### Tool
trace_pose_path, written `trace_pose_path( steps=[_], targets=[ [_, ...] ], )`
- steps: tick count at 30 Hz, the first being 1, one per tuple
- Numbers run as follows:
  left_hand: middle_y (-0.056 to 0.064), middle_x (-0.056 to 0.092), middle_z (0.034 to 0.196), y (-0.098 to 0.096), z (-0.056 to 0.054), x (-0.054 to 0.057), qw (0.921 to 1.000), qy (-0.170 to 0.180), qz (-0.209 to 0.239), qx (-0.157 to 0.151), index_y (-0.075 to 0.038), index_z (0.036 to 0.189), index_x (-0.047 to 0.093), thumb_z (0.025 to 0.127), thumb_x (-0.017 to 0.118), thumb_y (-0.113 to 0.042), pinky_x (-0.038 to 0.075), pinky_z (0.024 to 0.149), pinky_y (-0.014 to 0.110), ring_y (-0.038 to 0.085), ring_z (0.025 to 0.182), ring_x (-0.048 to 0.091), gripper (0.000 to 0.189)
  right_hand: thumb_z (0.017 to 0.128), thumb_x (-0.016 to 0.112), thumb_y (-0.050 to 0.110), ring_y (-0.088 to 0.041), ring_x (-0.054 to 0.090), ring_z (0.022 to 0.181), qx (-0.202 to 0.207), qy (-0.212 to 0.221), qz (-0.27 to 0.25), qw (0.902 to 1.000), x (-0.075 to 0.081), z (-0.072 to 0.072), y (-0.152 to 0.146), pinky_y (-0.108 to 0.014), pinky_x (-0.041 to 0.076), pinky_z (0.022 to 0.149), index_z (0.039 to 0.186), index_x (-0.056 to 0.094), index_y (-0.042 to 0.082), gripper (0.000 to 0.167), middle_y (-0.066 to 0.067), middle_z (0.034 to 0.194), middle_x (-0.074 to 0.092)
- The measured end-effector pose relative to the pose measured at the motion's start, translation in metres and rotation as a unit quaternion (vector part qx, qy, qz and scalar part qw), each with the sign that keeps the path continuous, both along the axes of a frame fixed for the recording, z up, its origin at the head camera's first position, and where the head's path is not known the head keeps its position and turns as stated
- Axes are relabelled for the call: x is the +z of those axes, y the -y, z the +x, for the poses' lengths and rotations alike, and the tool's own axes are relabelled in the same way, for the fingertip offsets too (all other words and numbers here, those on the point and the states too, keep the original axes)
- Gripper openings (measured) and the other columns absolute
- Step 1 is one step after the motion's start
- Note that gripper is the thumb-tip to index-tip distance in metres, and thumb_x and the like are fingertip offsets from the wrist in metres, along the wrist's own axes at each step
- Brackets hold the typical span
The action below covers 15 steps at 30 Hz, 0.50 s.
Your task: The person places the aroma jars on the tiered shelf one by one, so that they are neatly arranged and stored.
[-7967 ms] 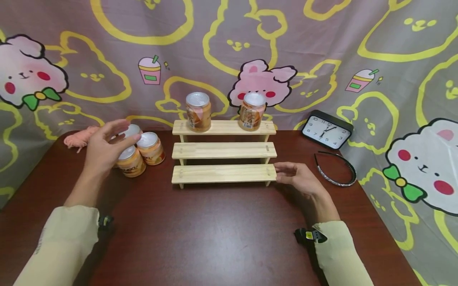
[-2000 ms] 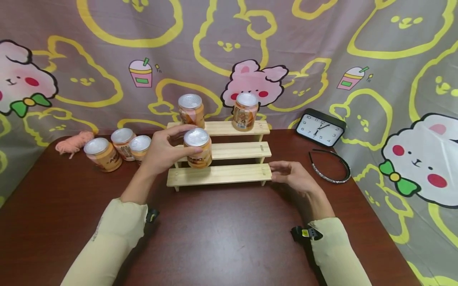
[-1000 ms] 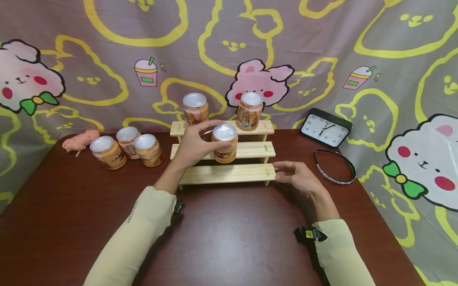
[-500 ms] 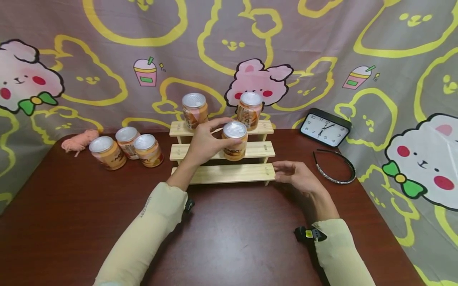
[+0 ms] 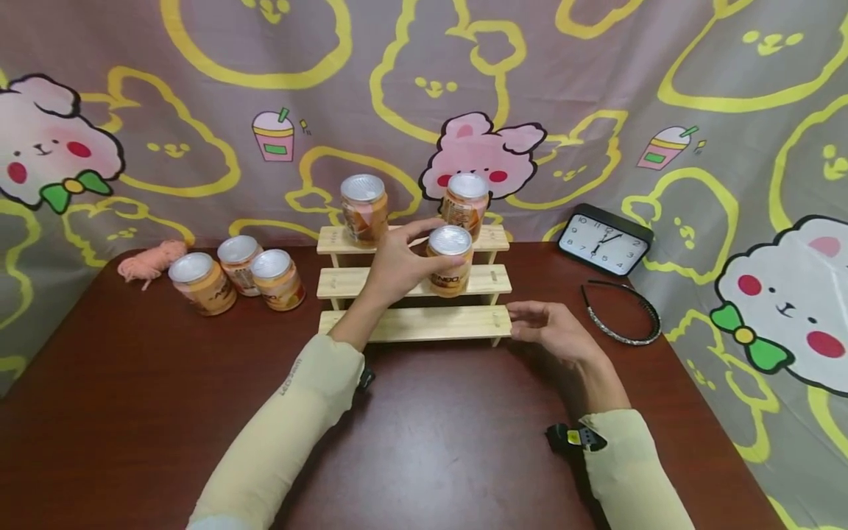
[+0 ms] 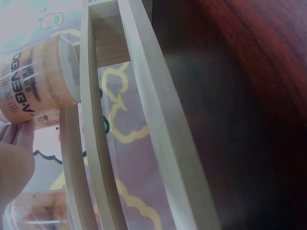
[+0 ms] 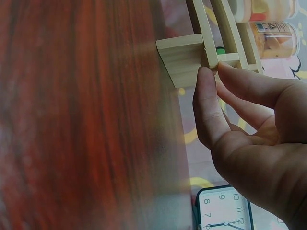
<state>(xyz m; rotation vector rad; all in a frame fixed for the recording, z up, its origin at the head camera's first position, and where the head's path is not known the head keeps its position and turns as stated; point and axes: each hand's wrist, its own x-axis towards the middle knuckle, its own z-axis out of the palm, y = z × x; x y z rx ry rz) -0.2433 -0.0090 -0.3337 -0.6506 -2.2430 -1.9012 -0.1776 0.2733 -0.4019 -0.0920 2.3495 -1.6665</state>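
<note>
My left hand [image 5: 400, 266] grips an orange-labelled can [image 5: 450, 274] with a silver lid, thumb across its front. The can is upright at the right part of the middle step of a three-step wooden stand [image 5: 411, 324]. In the left wrist view its base is close to that step's board; I cannot tell whether they touch. Two like cans stand on the top step, the left can [image 5: 364, 213] and the right can [image 5: 467, 202], partly hidden behind the held one. My right hand [image 5: 556, 331] pinches the right end of the bottom step between thumb and fingers, as the right wrist view shows.
Three more cans [image 5: 277, 283] stand grouped on the dark wooden table [image 5: 424, 427], left of the stand. Pink yarn [image 5: 152, 261] lies behind them. To the right are a black-framed clock [image 5: 604, 241] and a headband [image 5: 623, 316]. A patterned cloth [image 5: 318, 96] hangs behind.
My left hand has picked a can from the group on the left and carried it right, across the stand to the middle step's right part. My right hand stays at the bottom step's end.
</note>
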Motion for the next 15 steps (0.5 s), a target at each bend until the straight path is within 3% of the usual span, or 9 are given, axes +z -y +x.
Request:
trace_pose_path(
  steps=[10, 15],
  targets=[
    [0.012, 0.07, 0.116, -0.018, -0.002, -0.001, 0.9998, -0.006, 0.018, -0.007, -0.001, 0.12, 0.07, 0.073, 0.093, -0.012, 0.056, 0.089, 0.028, 0.019, 0.104, 0.067, 0.053, 0.092, 0.068, -0.006, -0.018, 0.066, 0.107, 0.001, 0.005, -0.003, 1.0, 0.0, -0.002, -0.003, -0.026, 0.056, 0.085, 0.138, 0.052, -0.013, 0.049, -0.031, 0.133, 0.058],
    [0.011, 0.07, 0.117, -0.019, -0.002, -0.001, 0.9999, -0.013, -0.004, 0.01, -0.001, 0.119, 0.07, 0.073, 0.094, -0.017, 0.056, 0.088, 0.028, 0.02, 0.104, 0.067, 0.054, 0.093, 0.068, -0.005, -0.017, 0.066, 0.107, 0.004, 0.005, -0.003, 1.0, -0.001, -0.001, -0.002, -0.025, 0.056, 0.085, 0.138, 0.051, -0.014, 0.05, -0.031, 0.133, 0.058]
  ],
)
